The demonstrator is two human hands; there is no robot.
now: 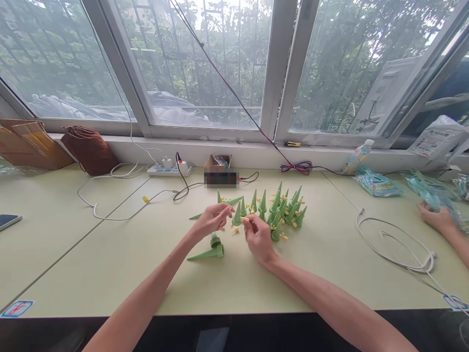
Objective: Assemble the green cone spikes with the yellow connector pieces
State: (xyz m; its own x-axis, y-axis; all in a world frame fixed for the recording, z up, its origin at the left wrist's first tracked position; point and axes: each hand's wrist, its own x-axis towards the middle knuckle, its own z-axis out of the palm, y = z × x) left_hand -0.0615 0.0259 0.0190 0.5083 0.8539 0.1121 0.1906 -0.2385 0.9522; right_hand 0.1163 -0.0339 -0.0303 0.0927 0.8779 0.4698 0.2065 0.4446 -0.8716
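Note:
Several green cones point(275, 205) with small yellow valves stand grouped on the pale table, right of my hands. My right hand point(258, 237) pinches a small yellow valve point(245, 219) beside an upright green cone point(237, 215). On the other side of that cone, my left hand point(213, 220) has its index finger stretched toward it; what its other fingers hold, if anything, is hidden. A loose yellow valve point(235, 230) lies between my hands. Nearer the front, a green cone point(205, 254) lies on its side next to another green piece point(215, 240).
At the back are a power strip point(169, 169), a small cardboard box point(218, 162) and a brown bag point(89, 149). A coiled white cable point(397, 244) lies right. Another person's hand point(437, 217) touches plastic bags at the far right. A phone point(9, 221) lies far left.

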